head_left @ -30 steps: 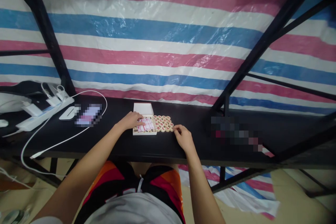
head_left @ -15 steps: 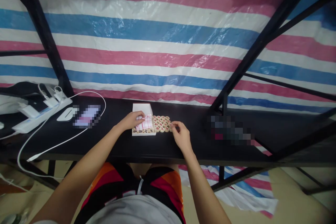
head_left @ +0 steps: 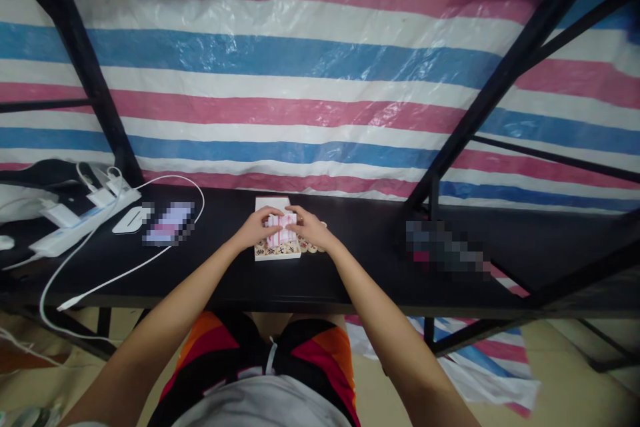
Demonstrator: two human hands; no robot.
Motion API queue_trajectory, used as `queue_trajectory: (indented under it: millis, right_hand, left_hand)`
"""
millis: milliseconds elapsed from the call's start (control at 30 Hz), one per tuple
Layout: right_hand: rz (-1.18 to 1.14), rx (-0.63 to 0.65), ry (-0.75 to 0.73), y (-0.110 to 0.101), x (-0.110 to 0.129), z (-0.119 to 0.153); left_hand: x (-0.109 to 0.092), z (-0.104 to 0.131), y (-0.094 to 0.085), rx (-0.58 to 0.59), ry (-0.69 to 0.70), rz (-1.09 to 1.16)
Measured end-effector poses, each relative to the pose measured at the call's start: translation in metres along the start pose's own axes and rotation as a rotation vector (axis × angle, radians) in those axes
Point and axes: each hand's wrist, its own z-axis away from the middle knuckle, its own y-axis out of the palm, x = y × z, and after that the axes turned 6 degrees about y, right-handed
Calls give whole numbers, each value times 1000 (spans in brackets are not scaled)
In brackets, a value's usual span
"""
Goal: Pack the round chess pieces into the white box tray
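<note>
A folded white sheet with red grid lines [head_left: 280, 235], looking like a folded chess board sheet, is held over an open white box [head_left: 274, 203]. My left hand [head_left: 253, 228] grips the sheet's left side, fingers curled at its top edge. From the other side my right hand [head_left: 311, 228] pinches the sheet's right part. Round Chinese chess pieces [head_left: 280, 249] with black characters lie along the box's near side. More round pieces [head_left: 313, 248] sit just right of the box, mostly covered by my right hand and wrist.
The black table [head_left: 370, 247] runs across under the hands. To the left are a white power strip [head_left: 83, 220] with plugs, a white cable [head_left: 120, 270], a small white device [head_left: 131, 220] and a blurred phone [head_left: 170, 223]. A blurred dark object [head_left: 445, 247] lies right. Black frame posts [head_left: 480, 113] stand before striped sheeting [head_left: 300, 53].
My right hand has left the loose pieces beside the box, moved left and taken hold of the folded sheet. My left hand stays on the sheet. The view shifts slightly.
</note>
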Motion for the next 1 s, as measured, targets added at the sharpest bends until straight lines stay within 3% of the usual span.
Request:
queue_trajectory:
  millis: [100,233,333,433,633,800,1000]
  right_hand:
    - [-181,-144,20,-12,-17,-6]
    - [-287,-365,124,-38,-65,-10]
    - [-256,-516,242,-52,-108,-10]
    - [-153,-593,345,-55,-133,-8]
    - [8,-558,274,-43,-128,-6]
    - [312,-631,214,-41,-121,-3]
    - [488,-353,227,-38,-111,-2]
  left_hand:
    - [11,0,0,-44,-42,-34]
    - [30,1,-11,-95,-70,-274]
    - [40,4,-22,-43,-132,-448]
    - [42,7,-28,40,-193,-496]
    - [39,7,-26,126,-249,-454]
    - [43,7,-23,104,-206,-512]
    - [36,7,-20,53,-257,-594]
